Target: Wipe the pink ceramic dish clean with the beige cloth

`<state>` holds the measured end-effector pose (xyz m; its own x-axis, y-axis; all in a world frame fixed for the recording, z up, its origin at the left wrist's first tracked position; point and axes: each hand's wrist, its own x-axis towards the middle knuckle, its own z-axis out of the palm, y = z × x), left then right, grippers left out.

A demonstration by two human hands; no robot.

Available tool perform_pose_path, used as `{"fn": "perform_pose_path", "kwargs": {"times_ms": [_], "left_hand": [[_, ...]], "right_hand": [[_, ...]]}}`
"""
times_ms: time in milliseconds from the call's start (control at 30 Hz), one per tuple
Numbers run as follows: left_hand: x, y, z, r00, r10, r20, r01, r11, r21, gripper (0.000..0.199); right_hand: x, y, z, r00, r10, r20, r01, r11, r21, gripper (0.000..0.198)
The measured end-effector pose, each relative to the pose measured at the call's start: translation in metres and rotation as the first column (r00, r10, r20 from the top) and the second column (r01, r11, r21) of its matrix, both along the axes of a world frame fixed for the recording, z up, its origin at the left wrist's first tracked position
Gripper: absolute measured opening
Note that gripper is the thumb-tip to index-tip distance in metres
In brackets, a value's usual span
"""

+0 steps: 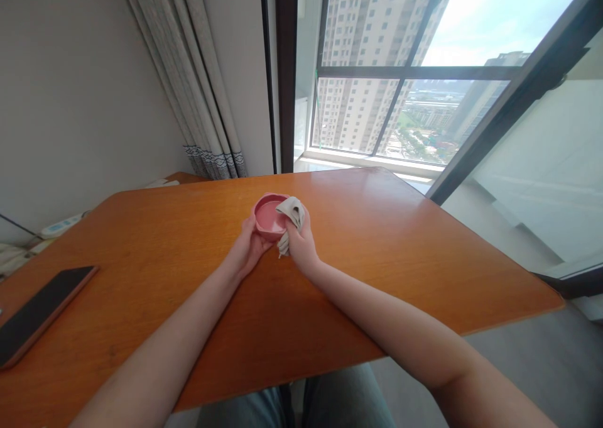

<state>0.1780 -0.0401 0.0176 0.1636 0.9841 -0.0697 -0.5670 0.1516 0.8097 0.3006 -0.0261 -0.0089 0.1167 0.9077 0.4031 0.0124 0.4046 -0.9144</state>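
Note:
A pink bowl (269,217) is held tilted above the middle of the wooden table (348,227), its inside facing me. My left hand (248,247) grips it from the left and below, fingers curled under its base. In my right hand (302,242) is a bunched light grey cloth (293,210), pressed against the bowl's right rim. Part of the cloth hangs down below my right thumb. The cloth and my right hand hide the bowl's right side.
A dark phone-like slab (44,308) with a reddish edge lies at the table's left. Behind it sits a white power strip (63,225). A curtain (207,101) hangs beyond the far edge, beside a large window (377,88).

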Motion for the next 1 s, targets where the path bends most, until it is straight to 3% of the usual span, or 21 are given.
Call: {"fn": "perform_pose_path", "kwargs": {"times_ms": [133, 233, 367, 467, 567, 667, 733, 833, 900, 1000], "left_hand": [[-0.004, -0.002, 0.007, 0.988, -0.112, -0.103, 0.108, 0.993, -0.046, 0.049], [-0.004, 0.001, 0.006, 0.99, -0.064, -0.125, 0.054, 0.995, -0.078, 0.047], [-0.002, 0.005, 0.0, 0.999, 0.047, -0.001, -0.047, 0.999, -0.01, 0.051], [-0.002, 0.004, -0.003, 0.999, 0.023, 0.025, -0.025, 0.996, 0.081, 0.06], [-0.003, 0.0, -0.001, 0.998, -0.058, -0.01, 0.059, 0.992, 0.109, 0.071], [-0.003, -0.001, 0.002, 0.994, -0.103, -0.035, 0.106, 0.992, 0.07, 0.056], [-0.002, 0.001, 0.001, 0.995, -0.075, -0.071, 0.076, 0.997, 0.022, 0.05], [-0.002, 0.005, -0.004, 0.995, 0.06, -0.074, -0.063, 0.997, -0.038, 0.044], [-0.002, 0.008, -0.007, 0.991, 0.13, -0.015, -0.131, 0.991, -0.035, 0.042], [-0.002, 0.009, -0.009, 0.99, 0.135, 0.036, -0.136, 0.99, 0.026, 0.043]], "right_hand": [[0.02, 0.015, 0.008, 0.996, 0.025, -0.085, -0.035, 0.992, -0.12, 0.034], [0.023, 0.023, 0.01, 0.989, 0.114, -0.089, -0.129, 0.973, -0.189, 0.034], [0.003, 0.011, 0.004, 0.988, 0.077, -0.13, -0.096, 0.984, -0.149, 0.049], [-0.007, -0.001, 0.001, 0.988, -0.016, -0.155, -0.005, 0.992, -0.128, 0.057], [0.003, 0.003, 0.004, 0.99, -0.024, -0.139, 0.013, 0.997, -0.08, 0.049], [0.023, 0.018, 0.011, 0.999, 0.022, -0.039, -0.023, 0.999, -0.036, 0.036], [0.029, 0.025, 0.012, 0.998, 0.057, 0.007, -0.057, 0.997, -0.051, 0.033], [0.02, 0.023, 0.008, 0.994, 0.097, -0.046, -0.101, 0.99, -0.101, 0.035], [0.007, 0.015, 0.003, 0.992, 0.089, -0.09, -0.1, 0.987, -0.125, 0.04], [-0.008, 0.004, -0.001, 0.993, 0.04, -0.107, -0.057, 0.986, -0.158, 0.051]]}}
